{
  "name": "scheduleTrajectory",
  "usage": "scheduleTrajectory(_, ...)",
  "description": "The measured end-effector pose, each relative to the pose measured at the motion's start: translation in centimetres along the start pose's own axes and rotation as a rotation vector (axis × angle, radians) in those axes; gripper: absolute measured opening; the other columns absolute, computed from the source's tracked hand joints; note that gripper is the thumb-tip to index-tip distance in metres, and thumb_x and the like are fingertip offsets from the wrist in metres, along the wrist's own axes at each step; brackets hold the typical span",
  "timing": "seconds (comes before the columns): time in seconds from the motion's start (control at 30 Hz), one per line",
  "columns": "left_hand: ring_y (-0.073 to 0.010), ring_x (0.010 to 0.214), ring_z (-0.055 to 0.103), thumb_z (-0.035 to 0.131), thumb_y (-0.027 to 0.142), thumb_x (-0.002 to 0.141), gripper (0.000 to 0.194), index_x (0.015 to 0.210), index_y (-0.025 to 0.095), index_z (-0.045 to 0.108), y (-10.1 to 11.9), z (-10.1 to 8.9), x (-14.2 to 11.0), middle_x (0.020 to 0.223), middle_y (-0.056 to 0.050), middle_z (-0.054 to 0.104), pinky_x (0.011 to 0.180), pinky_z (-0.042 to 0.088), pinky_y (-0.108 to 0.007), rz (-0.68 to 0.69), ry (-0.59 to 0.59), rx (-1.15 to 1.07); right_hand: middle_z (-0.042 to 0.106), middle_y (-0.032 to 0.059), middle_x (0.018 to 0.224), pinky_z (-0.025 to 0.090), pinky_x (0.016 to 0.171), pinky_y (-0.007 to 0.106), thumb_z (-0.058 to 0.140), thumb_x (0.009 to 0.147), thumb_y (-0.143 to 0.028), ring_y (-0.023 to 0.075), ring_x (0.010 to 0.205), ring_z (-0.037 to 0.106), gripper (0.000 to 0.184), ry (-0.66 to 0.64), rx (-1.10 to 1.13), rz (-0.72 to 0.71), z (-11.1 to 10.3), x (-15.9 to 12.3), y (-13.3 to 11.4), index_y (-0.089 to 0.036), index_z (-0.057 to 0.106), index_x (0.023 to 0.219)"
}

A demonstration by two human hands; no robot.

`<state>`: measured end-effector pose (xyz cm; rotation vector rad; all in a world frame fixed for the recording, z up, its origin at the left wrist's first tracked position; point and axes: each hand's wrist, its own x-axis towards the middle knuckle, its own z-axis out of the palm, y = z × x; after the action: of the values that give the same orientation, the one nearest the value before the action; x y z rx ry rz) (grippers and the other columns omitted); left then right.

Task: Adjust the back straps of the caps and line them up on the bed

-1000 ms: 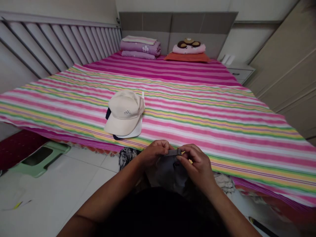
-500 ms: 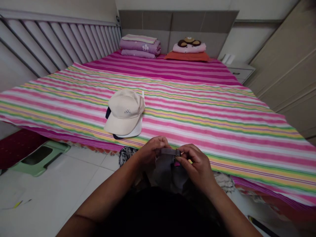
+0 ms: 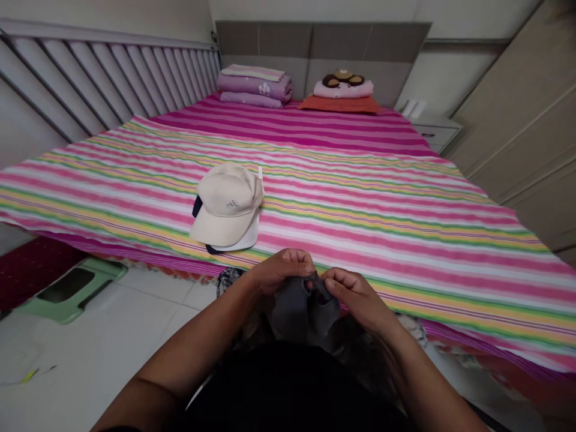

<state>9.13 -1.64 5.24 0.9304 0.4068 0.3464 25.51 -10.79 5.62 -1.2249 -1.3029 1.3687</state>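
A dark grey cap [image 3: 292,309] is held low in front of my body, over the near edge of the bed. My left hand [image 3: 288,270] pinches its strap side from the left, fingers curled. On the right, my right hand [image 3: 353,294] grips the cap's edge between thumb and fingers, near the back opening. The lower part of the cap blends into the dark clothing. Ahead and to the left, a beige cap [image 3: 228,201] with a small logo and a white tag lies on top of other caps, a pale brim and dark edges showing beneath it.
A striped sheet [image 3: 360,204] covers the bed. Folded purple bedding [image 3: 254,87] and a pink pillow [image 3: 342,90] lie by the headboard [image 3: 310,45]. On the tiled floor at left stands a green stool [image 3: 72,294]. A nightstand [image 3: 436,132] is at the far right.
The cap has turned in my hands: its strap, stretched level between them before, is now bunched and tilted, and more of the grey crown shows. The beige cap has not moved.
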Motion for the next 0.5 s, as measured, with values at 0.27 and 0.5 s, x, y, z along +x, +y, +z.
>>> scheduleTrajectory(0.27, -0.0081, 0.044, 0.052, 0.070, 0.023, 0.063, 0.017, 0.069, 0.010, 0.060, 0.5, 0.4, -0.1, 0.055, -0.001, 0.059, 0.045, 0.038, -0.019, -0.092, -0.034, 0.050, 0.046, -0.0034, 0.048, 0.027, 0.046, 0.022, 0.061, 0.072, -0.037, 0.0092, 0.045, 0.039, 0.026, 0.049, 0.445, 0.071, 0.6, 0.1, -0.9, -0.016, 0.049, 0.061)
scheduleTrajectory(0.5, -0.0060, 0.044, 0.048, 0.071, 0.023, 0.061, 0.018, 0.067, 0.011, 0.059, 0.2, 1.1, 0.1, 0.054, 0.001, 0.057, 0.045, 0.036, -0.017, -0.063, 0.022, 0.046, 0.042, -0.0050, 0.045, 0.022, 0.044, 0.022, 0.060, 0.072, -0.034, 0.0080, 0.041, 0.032, 0.024, 0.082, 0.466, 0.058, 0.5, 0.0, -1.1, -0.017, 0.048, 0.060)
